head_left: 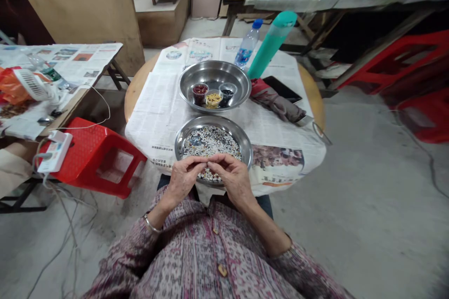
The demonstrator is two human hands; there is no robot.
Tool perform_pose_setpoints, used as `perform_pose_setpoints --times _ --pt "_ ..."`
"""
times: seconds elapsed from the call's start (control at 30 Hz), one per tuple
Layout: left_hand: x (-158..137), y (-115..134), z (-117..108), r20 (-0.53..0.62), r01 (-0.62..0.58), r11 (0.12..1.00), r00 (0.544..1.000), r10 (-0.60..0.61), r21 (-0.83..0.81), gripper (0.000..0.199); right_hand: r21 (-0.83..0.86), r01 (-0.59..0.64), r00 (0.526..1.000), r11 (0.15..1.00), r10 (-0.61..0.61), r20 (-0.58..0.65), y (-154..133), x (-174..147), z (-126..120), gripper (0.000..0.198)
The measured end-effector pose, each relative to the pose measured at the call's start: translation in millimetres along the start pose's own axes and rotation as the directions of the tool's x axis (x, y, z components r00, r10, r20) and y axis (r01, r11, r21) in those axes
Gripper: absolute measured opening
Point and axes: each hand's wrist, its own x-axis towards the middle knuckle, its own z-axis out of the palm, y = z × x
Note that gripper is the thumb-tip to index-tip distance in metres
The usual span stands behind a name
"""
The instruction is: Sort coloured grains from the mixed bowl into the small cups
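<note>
Both hands meet over the near edge of a shallow steel bowl (178,142) holding many small white bits mixed with a few darker and yellowish ones (213,140). The thumb and fingers of my left hand (185,175) are pinched together. My right hand (233,177) pinches too, its fingertips touching those of the left. Whatever lies between the fingertips is too small to make out. Just beyond stands a larger steel basin (185,77) with three clear cups in it: one of dark red bits (199,93), one of yellow bits (213,99), one of black bits (228,93).
Newspaper (150,103) covers the round table. A water bottle (247,44), a tall green bottle (271,44), a folded umbrella (278,103) and a dark flat device (282,88) lie or stand behind and right. At left, a red stool (91,149) carries a power strip (56,152).
</note>
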Motion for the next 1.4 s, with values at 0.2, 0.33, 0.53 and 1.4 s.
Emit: perform_pose_setpoints --times 0.2,0.33,0.53,1.4 --pt "1 -2 -1 0.023 0.023 1.000 0.999 -0.023 -0.007 0.016 -0.019 -0.018 1.000 1.000 0.018 0.001 4 1 -2 0.016" --pt "2 0 -3 0.052 0.007 0.999 0.999 -0.008 0.032 0.015 -0.021 -0.033 0.999 0.999 0.033 0.003 2 2 -3 0.017" --pt "2 3 -3 0.066 0.002 0.999 0.998 -0.005 0.052 0.016 0.009 -0.066 0.997 0.998 0.066 -0.026 -1 1 -2 0.020" --pt "3 13 2 0.048 -0.008 1.000 0.999 0.009 -0.024 0.010 0.007 -0.042 0.998 0.999 0.042 -0.038 -9 -4 -6 0.020"
